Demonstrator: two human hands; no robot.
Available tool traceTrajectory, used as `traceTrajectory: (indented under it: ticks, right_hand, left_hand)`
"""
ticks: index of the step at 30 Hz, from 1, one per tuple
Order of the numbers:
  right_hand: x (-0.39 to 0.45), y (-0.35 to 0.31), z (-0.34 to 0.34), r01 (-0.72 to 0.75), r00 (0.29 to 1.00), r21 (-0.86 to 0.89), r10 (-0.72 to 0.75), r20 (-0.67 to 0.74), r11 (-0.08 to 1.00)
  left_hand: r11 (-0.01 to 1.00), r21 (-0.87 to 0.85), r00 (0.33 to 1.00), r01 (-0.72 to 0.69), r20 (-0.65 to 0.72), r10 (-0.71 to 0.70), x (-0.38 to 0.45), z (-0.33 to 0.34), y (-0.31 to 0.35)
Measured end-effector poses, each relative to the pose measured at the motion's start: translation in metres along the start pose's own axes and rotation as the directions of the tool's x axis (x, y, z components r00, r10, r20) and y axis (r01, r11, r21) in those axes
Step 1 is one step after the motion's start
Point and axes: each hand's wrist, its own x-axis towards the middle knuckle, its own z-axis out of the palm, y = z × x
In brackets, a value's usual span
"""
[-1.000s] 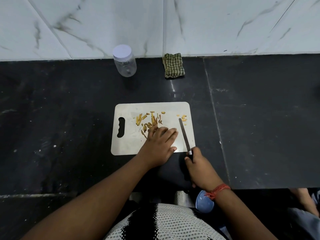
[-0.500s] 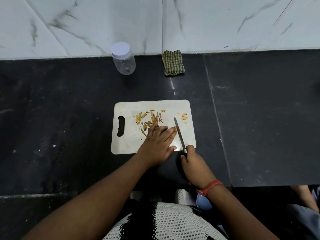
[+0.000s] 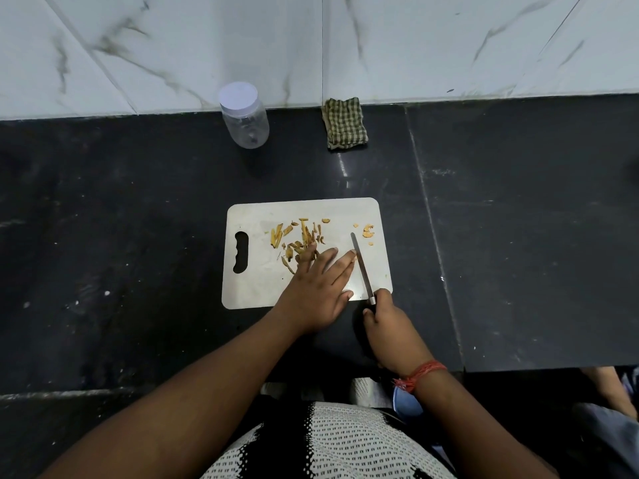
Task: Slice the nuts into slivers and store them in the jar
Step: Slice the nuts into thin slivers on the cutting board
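Observation:
A white cutting board [image 3: 262, 292] lies on the black counter. Several yellow-brown nut slivers [image 3: 297, 236] are scattered over its upper middle, and a few small pieces [image 3: 367, 231] lie near its right edge. My left hand [image 3: 318, 285] rests flat on the board with straight fingers, fingertips at the slivers and beside the blade. My right hand [image 3: 390, 330] grips the handle of a thin knife [image 3: 361, 267], whose blade lies on the board pointing away from me. A clear plastic jar [image 3: 245, 119] with a white lid on stands by the wall, far from both hands.
A folded green checked cloth [image 3: 344, 123] lies against the marble wall, right of the jar. The counter's front edge runs just below my right hand. A blue object [image 3: 406, 402] shows beneath the counter by my right wrist.
The knife has shifted left across the board until its blade lies beside my left fingertips. My left hand has spread a little toward it.

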Motion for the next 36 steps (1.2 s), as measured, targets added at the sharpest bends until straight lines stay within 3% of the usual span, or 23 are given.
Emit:
traceTrajectory:
  ticks: [23,36]
  right_hand:
    - [-0.001,0.001,0.007,0.024,1.0,-0.012,-0.024,-0.012,1.0]
    - [0.007,0.002,0.021,-0.005,0.999,-0.112,0.002,-0.032,0.994]
  left_hand:
    - [0.996,-0.068,0.998,0.058,0.021,-0.057,0.001,0.001,0.004]
    - [0.994,-0.083,0.997,0.074,0.032,-0.072,0.002,0.002,0.004]
